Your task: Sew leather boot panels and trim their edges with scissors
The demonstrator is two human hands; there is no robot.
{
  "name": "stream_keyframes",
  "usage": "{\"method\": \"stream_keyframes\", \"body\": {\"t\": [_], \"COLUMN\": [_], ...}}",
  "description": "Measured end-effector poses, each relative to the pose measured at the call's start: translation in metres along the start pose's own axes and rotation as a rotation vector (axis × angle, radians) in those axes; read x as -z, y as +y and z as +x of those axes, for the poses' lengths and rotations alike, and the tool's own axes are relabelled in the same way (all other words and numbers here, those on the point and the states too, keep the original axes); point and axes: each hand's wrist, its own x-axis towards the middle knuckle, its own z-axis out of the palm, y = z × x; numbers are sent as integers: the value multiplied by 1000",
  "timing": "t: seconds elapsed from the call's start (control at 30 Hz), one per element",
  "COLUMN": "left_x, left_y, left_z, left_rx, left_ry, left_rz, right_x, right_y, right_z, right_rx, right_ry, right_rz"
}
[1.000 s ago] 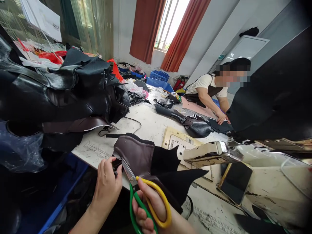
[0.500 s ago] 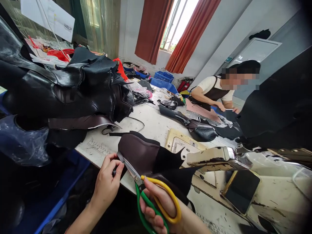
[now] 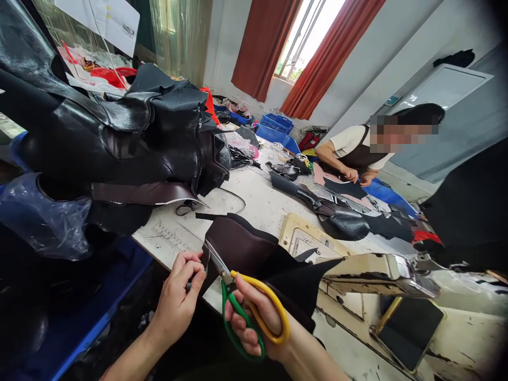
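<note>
In my right hand (image 3: 254,315) is a pair of scissors (image 3: 279,312) with one yellow and one green handle loop. Its blades lie along the left edge of a dark brown leather piece (image 3: 240,246), which has black backing material. My left hand (image 3: 178,293) pinches a narrow dark strip at that edge, just left of the blade tips. Thumb and fingers hide part of this strip. Black fabric (image 3: 296,286) spreads from the brown piece toward the sewing machine (image 3: 377,267) on the right.
A pile of black leather parts (image 3: 130,137) rises on the left over a blue-lined container (image 3: 107,296). A phone (image 3: 415,328) rests by the machine. Across the white table (image 3: 254,190), a co-worker (image 3: 349,153) handles dark material. Blue baskets (image 3: 275,124) stand at the back.
My view has shifted, so most of the scene appears farther right. The scissor handles look slightly closer together, with the blades still at the leather's edge. The co-worker's hands have moved over the material.
</note>
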Motion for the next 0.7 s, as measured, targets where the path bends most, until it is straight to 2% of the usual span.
{"method": "stream_keyframes", "body": {"t": [0.13, 0.27, 0.33, 0.37, 0.43, 0.5, 0.53, 0.57, 0.6, 0.63, 0.7], "left_x": [2, 2, 15, 27, 58, 89, 99, 103, 101, 93, 64], "left_y": [0, -7, -12, -15, -17, -13, -10, -5, 0, 5, 14], "left_z": [-2, 1, 3, 5, 9, 15, 19, 23, 27, 30, 33], "left_rx": [-24, 8, 53, 70, 121, 183, 225, 243, 263, 294, 287], "left_ry": [-46, -2, 24, -2, -187, -519, -625, -625, -528, -417, -375], "left_rz": [-18, -96, -273, -375, -491, -338, -274, -237, -222, -192, -83], "right_x": [-1, 4, 9, 11, 17, 21, 23, 25, 26, 26, 27], "right_y": [-10, -16, -17, -17, -15, -13, -13, -12, -11, -11, -9], "right_z": [2, -7, -11, -12, -12, -10, -9, -7, -6, -5, -7], "right_rx": [11, 221, 302, 324, 343, 339, 331, 322, 316, 316, 348], "right_ry": [-60, -164, -170, -161, -154, -171, -182, -192, -196, -196, -189], "right_rz": [53, 135, 146, 154, 160, 129, 101, 67, 33, -2, -91]}}
